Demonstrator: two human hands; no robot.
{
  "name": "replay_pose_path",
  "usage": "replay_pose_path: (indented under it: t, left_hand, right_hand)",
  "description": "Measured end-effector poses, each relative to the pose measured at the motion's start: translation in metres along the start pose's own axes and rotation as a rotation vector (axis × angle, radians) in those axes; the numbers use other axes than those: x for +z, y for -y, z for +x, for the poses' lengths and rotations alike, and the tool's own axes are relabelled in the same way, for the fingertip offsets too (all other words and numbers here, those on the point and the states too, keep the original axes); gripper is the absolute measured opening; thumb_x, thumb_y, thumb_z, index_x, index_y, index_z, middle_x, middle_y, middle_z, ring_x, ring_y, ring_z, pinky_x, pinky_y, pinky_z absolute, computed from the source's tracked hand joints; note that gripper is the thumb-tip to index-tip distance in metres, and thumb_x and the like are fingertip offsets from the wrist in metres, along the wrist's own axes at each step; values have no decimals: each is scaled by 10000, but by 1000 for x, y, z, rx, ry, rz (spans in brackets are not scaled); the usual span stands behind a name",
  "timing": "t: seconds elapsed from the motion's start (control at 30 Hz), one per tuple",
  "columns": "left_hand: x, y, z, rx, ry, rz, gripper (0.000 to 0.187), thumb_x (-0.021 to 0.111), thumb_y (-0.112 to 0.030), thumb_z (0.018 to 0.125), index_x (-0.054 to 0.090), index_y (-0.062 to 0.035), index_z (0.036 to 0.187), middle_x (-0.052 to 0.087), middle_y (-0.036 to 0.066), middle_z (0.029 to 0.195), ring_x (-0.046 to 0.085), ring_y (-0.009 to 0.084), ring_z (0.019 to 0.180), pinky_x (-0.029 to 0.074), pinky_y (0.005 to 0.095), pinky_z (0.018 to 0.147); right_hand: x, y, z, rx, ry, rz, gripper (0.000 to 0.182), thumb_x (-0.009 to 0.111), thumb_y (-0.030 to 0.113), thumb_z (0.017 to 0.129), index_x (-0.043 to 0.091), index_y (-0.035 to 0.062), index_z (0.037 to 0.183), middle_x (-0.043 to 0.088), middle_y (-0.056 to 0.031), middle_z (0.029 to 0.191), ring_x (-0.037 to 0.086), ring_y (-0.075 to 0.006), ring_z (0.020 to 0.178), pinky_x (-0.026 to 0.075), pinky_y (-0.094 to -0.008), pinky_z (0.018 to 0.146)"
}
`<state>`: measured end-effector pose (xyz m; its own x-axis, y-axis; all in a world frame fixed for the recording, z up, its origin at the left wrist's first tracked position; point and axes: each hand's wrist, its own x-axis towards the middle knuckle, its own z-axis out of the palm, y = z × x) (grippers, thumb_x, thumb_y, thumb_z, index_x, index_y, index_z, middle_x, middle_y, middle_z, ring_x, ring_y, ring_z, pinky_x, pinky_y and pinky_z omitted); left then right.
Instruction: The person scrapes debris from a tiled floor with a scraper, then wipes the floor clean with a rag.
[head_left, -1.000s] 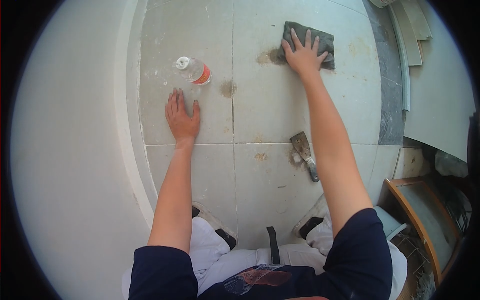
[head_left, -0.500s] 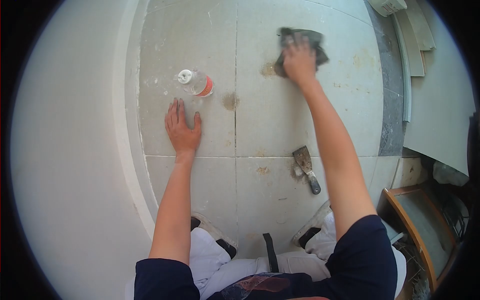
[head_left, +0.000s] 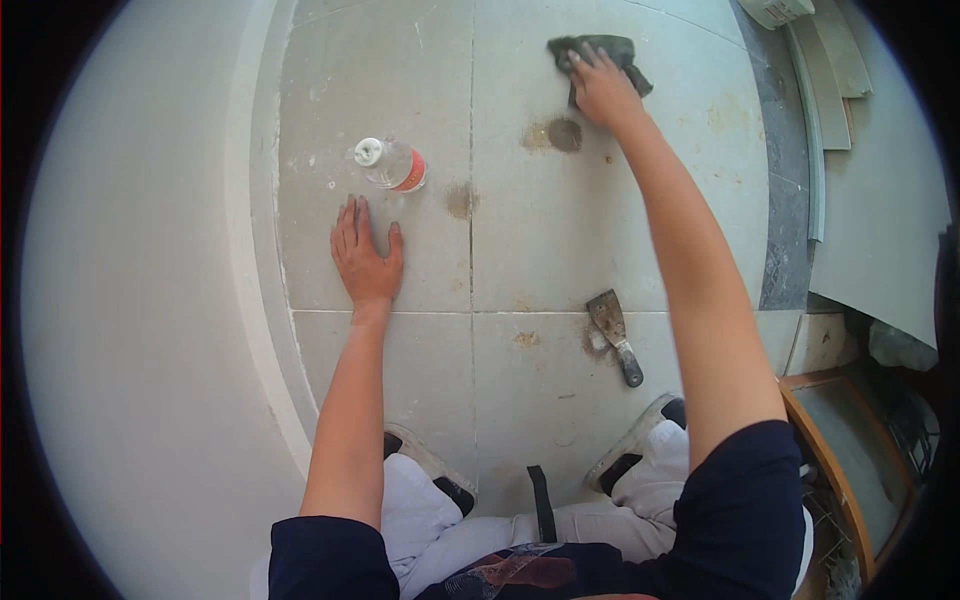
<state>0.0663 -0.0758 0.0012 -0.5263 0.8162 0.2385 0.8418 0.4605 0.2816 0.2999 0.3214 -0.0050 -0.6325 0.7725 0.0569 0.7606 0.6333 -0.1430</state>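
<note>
My left hand lies flat on the tiled floor, fingers stretched out and thumb apart, holding nothing. Just beyond its fingertips is a clear plastic bottle with a white cap and a red label. Far forward on the right, my right hand presses on a dark, crumpled cloth against the tiles. Below that cloth shows a brown stain with a dark round patch beside it. A scraper with a dirty blade and dark handle rests on the floor, left of my right forearm.
A pale wall runs along the left. At right lean boards, beside a dark tile strip. A wooden-framed piece stands at lower right. Another brown stain marks the tile near the bottle. A white container is at top right.
My right hand has slid the cloth forward, away from me, which uncovers the dark round patch by the stain. My left hand, the bottle and the scraper stay where they were.
</note>
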Motion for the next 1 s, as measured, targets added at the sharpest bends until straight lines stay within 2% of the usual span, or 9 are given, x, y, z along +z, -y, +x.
replay_pose_path:
  t: [0.07, 0.17, 0.27, 0.4, 0.5, 0.6, 0.7, 0.8, 1.0]
  left_hand:
    - [-1, 0, 1, 0, 5, 14, 645, 682, -331, 966, 515, -56, 1524, 496, 139, 1577, 411, 323, 1497, 283, 521, 1247]
    - [-2, 0, 1, -4, 9, 5, 650, 678, -341, 969, 511, -57, 1529, 488, 135, 1586, 408, 323, 1499, 279, 519, 1251]
    - [0, 1, 0, -10, 7, 4, 654, 676, -349, 969, 509, -57, 1530, 486, 133, 1590, 408, 324, 1499, 275, 519, 1255]
    - [-3, 0, 3, -20, 23, 6, 654, 664, -361, 976, 506, -53, 1531, 481, 134, 1593, 403, 328, 1502, 268, 520, 1260]
    - [-3, -1, -2, -28, 32, -4, 657, 662, -354, 979, 500, -45, 1536, 474, 140, 1599, 398, 333, 1505, 266, 521, 1260]
    - [-3, 1, -2, -1, 27, 35, 661, 661, -345, 982, 492, -36, 1541, 467, 148, 1604, 395, 337, 1506, 265, 525, 1257]
    - [-1, -2, -1, 8, 33, 37, 673, 640, -374, 986, 486, -28, 1541, 463, 153, 1606, 391, 335, 1512, 261, 535, 1260]
    - [-1, -2, -1, -14, 32, 40, 678, 636, -380, 986, 485, -24, 1543, 462, 155, 1607, 390, 341, 1511, 260, 534, 1260]
    - [0, -2, -1, -10, 30, 41, 678, 634, -382, 985, 490, -22, 1541, 467, 154, 1604, 388, 342, 1512, 259, 533, 1260]
  right_hand:
    - [6, 23, 15, 227, 56, -29, 513, 411, 324, 1102, 477, 174, 1587, 335, -90, 1716, 291, -325, 1587, 296, -575, 1261]
    - [3, 53, -17, 63, 81, -112, 515, 423, 330, 1097, 481, 184, 1587, 331, -83, 1719, 288, -320, 1588, 287, -566, 1265]
    - [11, -3, -21, -199, 50, 31, 519, 422, 348, 1097, 479, 201, 1591, 329, -69, 1722, 297, -311, 1586, 283, -559, 1266]
    - [17, 18, -12, 290, -84, -14, 517, 513, 280, 1070, 496, 208, 1582, 352, -57, 1713, 311, -304, 1581, 299, -595, 1250]
    - [11, 39, -74, -52, -72, 160, 498, 549, 219, 1052, 534, 161, 1546, 380, -128, 1687, 352, -359, 1550, 318, -601, 1233]
    - [-15, -19, -111, -297, 112, 129, 513, 560, 189, 1039, 527, 145, 1549, 375, -137, 1688, 350, -367, 1549, 317, -600, 1233]
    - [12, -59, -69, 7, -152, 196, 492, 517, 296, 1056, 561, 175, 1532, 399, -85, 1687, 370, -335, 1547, 302, -583, 1244]
    - [29, 5, -38, 399, -239, 58, 514, 525, 343, 1049, 560, 172, 1533, 402, -90, 1685, 373, -349, 1543, 292, -556, 1249]
    - [-9, 26, -74, -472, 176, 195, 474, 576, 294, 1048, 579, 255, 1520, 412, -18, 1682, 330, -276, 1575, 296, -532, 1269]
